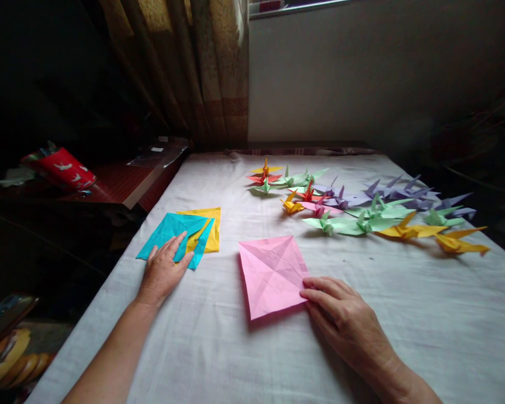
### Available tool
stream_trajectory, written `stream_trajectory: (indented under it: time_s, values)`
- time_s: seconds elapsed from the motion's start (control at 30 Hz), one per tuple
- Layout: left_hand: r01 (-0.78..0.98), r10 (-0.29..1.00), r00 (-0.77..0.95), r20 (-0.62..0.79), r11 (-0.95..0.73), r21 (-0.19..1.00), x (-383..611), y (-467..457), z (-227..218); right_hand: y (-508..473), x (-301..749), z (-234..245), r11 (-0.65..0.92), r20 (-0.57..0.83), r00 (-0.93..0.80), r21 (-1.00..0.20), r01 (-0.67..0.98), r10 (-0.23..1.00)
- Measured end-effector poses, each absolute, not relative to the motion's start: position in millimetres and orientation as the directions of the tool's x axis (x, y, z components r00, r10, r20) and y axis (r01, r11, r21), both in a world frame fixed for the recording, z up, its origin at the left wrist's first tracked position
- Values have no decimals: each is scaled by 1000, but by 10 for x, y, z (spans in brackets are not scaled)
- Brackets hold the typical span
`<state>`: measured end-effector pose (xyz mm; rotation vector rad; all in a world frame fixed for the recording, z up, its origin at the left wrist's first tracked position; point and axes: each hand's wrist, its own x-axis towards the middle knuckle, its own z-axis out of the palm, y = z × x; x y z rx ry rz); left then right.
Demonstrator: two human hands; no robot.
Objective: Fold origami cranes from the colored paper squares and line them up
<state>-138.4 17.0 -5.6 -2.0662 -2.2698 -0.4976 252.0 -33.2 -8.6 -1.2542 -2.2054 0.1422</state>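
Observation:
My left hand (165, 268) lies with fingers spread on a blue sheet of paper (168, 230), near the table's left side. Part of a yellow sheet (212, 238) shows from under the blue one, and yellow also appears in a slanted gap through the blue. A square pink origami paper (269, 280), marked with diagonal and cross creases, is in the middle. At its lower right corner my right hand (345, 320) pinches it between thumb and fingers; the thumb is mostly hidden.
Several folded paper cranes (370, 224) in green, yellow, purple, red and pink stand at the back right of the white-clothed table (202, 348). To the left, a red cup-like container (69, 168) and a clear plastic sleeve (162, 156) rest on a brown desk (122, 182).

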Motion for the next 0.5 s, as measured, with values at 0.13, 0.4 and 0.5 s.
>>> stream_trajectory:
  time_s: [0.13,0.4,0.5]
  values:
    - [979,956,-112,270,59,197,-1374,165,-68,-333,2521,-79,556,440,-389,-363,748,810]
    - [995,943,-1,334,-33,98,-1325,126,-53,-346,2484,-35,533,422,-371,-379,756,827]
    - [981,893,100,440,-161,105,-1178,54,24,-357,2473,-26,526,409,-370,-385,758,834]
